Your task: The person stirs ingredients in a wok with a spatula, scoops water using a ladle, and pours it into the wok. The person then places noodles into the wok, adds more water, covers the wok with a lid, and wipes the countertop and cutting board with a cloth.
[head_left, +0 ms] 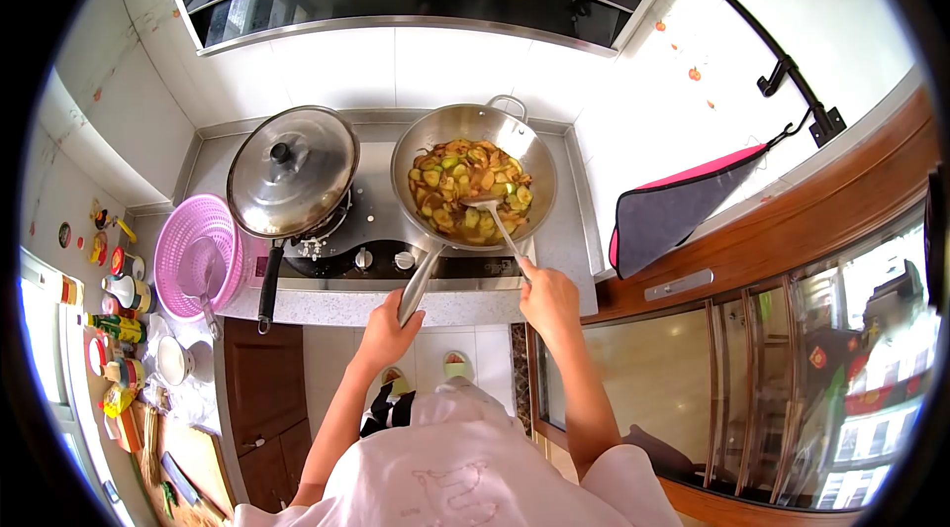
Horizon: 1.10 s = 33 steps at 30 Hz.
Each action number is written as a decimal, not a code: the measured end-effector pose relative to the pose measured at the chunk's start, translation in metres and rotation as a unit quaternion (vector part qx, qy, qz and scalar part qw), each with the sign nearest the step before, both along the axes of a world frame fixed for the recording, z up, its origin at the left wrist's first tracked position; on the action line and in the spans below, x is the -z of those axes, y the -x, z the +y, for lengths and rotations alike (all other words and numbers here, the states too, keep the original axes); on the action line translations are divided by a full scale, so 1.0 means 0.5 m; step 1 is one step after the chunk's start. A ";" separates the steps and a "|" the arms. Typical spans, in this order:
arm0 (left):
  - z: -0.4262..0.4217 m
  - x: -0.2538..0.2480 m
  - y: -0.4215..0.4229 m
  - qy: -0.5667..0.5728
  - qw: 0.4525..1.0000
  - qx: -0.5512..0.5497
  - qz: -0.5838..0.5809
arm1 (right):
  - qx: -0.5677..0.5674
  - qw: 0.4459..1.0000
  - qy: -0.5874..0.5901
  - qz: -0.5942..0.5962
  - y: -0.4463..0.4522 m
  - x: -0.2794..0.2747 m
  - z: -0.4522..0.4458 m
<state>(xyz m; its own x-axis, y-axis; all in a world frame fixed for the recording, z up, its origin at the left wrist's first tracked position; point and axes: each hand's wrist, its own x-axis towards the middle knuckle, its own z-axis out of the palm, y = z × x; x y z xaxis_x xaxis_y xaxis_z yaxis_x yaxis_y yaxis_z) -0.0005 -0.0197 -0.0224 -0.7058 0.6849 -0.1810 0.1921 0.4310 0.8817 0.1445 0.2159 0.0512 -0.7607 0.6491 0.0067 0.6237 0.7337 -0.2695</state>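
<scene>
My left hand [388, 332] is wrapped round the long metal handle of a steel wok [411, 143] on the right burner. In the wok lie sliced green and yellowish vegetables [465, 176] in brownish liquid. With my right hand [550, 297] I grip the handle of a spatula [503, 230], whose blade rests among the slices inside the wok. A lidded pan [332, 156] stands on the left burner, its black handle pointing toward me. Between the two lie small white bits on the stove top [374, 200].
Left of the stove, a pink colander basket [173, 250] holds a metal utensil. Several jars and bottles [124, 294] line the left counter, with a white bowl [175, 361] and a knife [183, 479] on a board. A grey cloth [668, 215] hangs at right beside a sliding glass door [653, 388].
</scene>
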 end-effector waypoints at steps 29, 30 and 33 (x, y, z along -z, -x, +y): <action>-0.003 -0.018 -0.002 0.013 1.000 -0.012 0.002 | -0.011 0.996 0.033 0.078 0.138 -0.045 0.020; -0.001 -0.014 -0.004 0.009 1.000 -0.011 0.009 | -0.019 0.996 0.016 0.089 0.150 -0.042 0.018; -0.002 -0.008 0.000 -0.001 1.000 -0.001 0.024 | -0.038 0.992 -0.011 0.120 0.192 0.035 0.031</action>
